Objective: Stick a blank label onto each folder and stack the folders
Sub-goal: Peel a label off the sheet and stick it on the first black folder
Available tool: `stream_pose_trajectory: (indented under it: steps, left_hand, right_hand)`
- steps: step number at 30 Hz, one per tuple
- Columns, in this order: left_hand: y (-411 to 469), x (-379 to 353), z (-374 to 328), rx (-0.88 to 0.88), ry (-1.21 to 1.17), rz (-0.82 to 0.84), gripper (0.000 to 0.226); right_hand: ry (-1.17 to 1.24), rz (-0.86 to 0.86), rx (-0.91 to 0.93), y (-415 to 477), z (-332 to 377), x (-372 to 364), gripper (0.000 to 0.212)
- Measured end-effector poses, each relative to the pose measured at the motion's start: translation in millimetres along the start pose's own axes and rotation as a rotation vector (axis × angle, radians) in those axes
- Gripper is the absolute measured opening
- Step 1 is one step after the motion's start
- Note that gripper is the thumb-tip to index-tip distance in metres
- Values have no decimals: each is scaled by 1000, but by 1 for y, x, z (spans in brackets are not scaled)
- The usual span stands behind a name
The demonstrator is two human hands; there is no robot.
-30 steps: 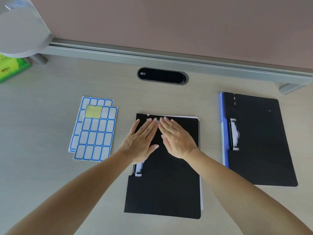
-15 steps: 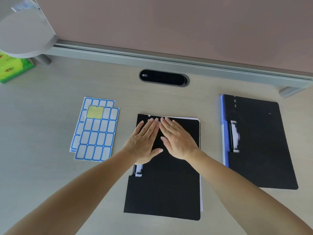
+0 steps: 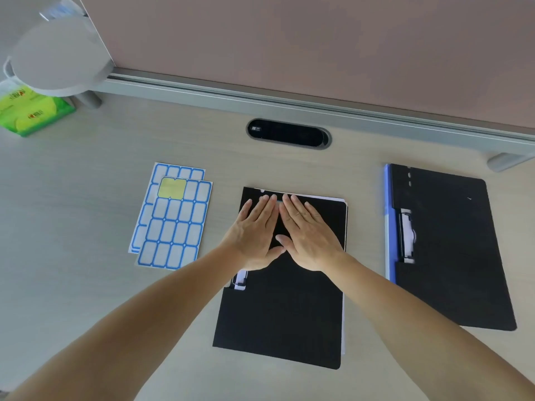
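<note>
A black folder [image 3: 280, 314] is lying flat, white paper edging out along its right side, a sliver of blue-edged label [image 3: 279, 201] showing near its top. Left of it, two overlapping label sheets [image 3: 173, 224] are lying, yellow backing exposed. Right of it, well apart, a second black folder [image 3: 451, 256], blue-spined, is lying flat.

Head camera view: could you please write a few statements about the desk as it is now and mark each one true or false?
1. The left hand and the right hand both lie flat on the middle folder. True.
2. The label sheets lie to the right of the middle folder. False: they lie to its left.
3. The label sheets show one bare yellow patch. True.
4. The second folder is stacked on the middle folder. False: it lies apart, to the right.
5. A hand grips the green packet. False: it sits untouched at the far left of the desk.
</note>
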State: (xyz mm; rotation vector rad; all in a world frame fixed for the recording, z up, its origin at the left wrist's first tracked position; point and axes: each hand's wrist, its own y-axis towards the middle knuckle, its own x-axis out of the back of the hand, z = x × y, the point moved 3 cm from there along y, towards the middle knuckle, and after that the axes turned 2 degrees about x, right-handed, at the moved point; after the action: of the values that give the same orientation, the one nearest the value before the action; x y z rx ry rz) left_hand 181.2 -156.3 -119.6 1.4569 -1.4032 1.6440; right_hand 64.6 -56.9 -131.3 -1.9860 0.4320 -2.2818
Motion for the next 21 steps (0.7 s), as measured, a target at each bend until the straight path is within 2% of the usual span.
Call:
stream_pose_trajectory:
  steps: [5, 11, 13, 18, 21]
  left_hand:
    - [-6, -1, 1, -3, 43, -2, 91]
    - [-5, 1, 1, 27, -36, 26, 92]
    - [-1, 10, 5, -1, 1, 61, 91]
    - [-1, 15, 14, -7, 74, 96, 91]
    - [-3, 11, 15, 32, 10, 149, 90]
  right_hand:
    - [7, -11, -4, 0, -1, 3, 76]
    - [-13, 60, -18, 2, 2, 6, 78]
    - [0, 75, -12, 3, 1, 13, 82]
    - [-24, -9, 36, 10, 12, 26, 83]
    - [27, 85, 44, 16, 15, 22, 88]
